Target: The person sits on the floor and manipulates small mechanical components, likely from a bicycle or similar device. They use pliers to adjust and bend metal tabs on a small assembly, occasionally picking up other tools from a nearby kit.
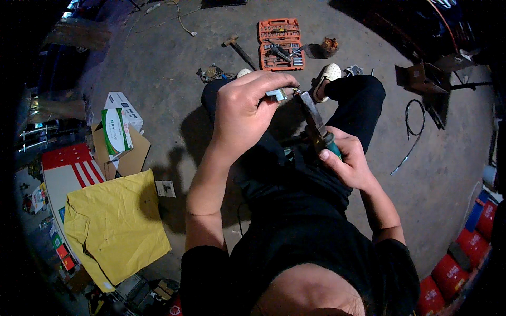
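My left hand (pixel 245 105) is raised in front of me, its fingers closed in a pinch on a small silvery metal piece (pixel 276 95). The piece's exact kind is hard to make out, as the fingers cover part of it. My right hand (pixel 345 158) is wrapped round the green handle of what look like pliers (pixel 312 111). Their long grey metal end points up and to the left. The tip reaches right beside my left fingertips, where a tiny bit of metal shows; whether the tip grips it I cannot tell.
Beyond my feet lie an orange socket set case (pixel 282 45), a hammer (pixel 241 52) and a jar of small parts (pixel 329 46). A yellow sheet (pixel 121 226) and an open carton (pixel 134 152) are at left. A black cable (pixel 415 124) and red containers (pixel 449 275) are at right.
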Tool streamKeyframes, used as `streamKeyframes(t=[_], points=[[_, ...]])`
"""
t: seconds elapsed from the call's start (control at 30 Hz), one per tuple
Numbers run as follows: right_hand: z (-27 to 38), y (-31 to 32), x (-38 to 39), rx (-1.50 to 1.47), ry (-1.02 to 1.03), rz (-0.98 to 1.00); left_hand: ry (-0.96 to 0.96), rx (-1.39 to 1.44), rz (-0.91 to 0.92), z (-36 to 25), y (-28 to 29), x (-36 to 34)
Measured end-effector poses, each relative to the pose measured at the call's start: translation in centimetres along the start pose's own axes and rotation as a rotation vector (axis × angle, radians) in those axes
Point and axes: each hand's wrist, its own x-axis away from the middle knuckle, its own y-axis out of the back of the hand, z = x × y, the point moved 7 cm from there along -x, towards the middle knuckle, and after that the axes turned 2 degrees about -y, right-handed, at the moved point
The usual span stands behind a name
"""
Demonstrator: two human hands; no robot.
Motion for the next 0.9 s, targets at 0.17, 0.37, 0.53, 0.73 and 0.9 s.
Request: streamKeyframes(t=[0.17, 0.37, 0.53, 0.73, 0.9], points=[[-0.1, 0.1, -0.1, 0.046, -0.033, -0.013, -0.086, -0.121, 0.063, -0.3, -0.2, -0.2], [-0.3, 0.1, -0.2, 0.068, -0.058, -0.008, -0.12, -0.2, 0.132, -0.8, -0.2, -0.6], [-0.8, 0.0, -0.1, 0.077, -0.072, -0.022, -0.151, -0.255, 0.164, -0.7, -0.4, -0.6], [-0.1, -0.2, 0.0, 0.159, 0.057, -0.166, -0.018, -0.108, 0.013, -0.5, -0.4, -0.2], [-0.1, 0.1, 0.0, 0.313, 0.152, -0.243, 0.131, -0.075, -0.111, -0.1, -0.8, 0.6]])
